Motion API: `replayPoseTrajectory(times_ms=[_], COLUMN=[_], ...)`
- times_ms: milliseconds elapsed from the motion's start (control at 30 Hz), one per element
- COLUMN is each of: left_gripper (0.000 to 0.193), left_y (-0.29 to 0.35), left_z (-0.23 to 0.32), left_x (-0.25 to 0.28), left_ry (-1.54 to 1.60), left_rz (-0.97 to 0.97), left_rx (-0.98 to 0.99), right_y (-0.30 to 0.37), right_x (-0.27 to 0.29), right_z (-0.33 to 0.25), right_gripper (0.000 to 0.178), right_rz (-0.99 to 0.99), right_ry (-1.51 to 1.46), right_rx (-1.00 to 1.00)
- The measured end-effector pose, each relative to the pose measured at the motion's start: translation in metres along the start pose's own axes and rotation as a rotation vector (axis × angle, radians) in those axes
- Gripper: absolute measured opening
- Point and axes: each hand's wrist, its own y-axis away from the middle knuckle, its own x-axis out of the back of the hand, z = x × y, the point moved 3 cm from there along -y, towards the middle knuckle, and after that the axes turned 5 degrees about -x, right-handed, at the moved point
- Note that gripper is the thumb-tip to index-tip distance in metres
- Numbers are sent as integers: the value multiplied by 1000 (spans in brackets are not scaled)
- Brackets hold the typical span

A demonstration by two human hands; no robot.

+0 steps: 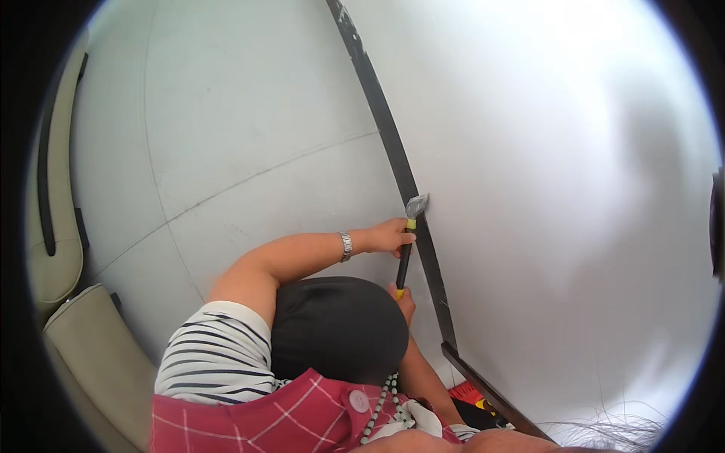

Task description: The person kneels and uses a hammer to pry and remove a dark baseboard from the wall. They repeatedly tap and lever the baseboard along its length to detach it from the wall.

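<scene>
A scraper with a long black handle and yellow bands slants up toward the dark baseboard along the foot of the white wall. Its grey blade touches the baseboard's upper edge by the wall. My left hand, with a metal watch on the wrist, is closed round the handle just below the blade. Lower down, my right hand grips the handle's yellow end; my knee hides part of that hand and forearm.
Beige padded seats stand at the left on the grey tiled floor. The white wall fills the right. A brown wooden strip and a red item are at lower right. My dark-covered knee is close below my hands.
</scene>
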Motion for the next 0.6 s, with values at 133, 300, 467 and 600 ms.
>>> replayPoseTrajectory(times_ms=[133,300,467,600], left_gripper=[19,19,23,24], left_y=[6,22,33,55], left_z=[36,84,103,113], left_x=[24,47,72,142], left_ry=[82,-28,-46,-646], left_rz=[90,87,234,585], left_rx=[-77,-149,-233,-501], right_y=[-23,-36,-62,-91], right_x=[-7,-19,-22,-23], right_z=[-39,-108,-175,-190], right_gripper=[33,29,27,28], right_rz=[-72,-330,-338,-266], right_ry=[-79,-477,-463,-299], right_rx=[79,-90,30,156])
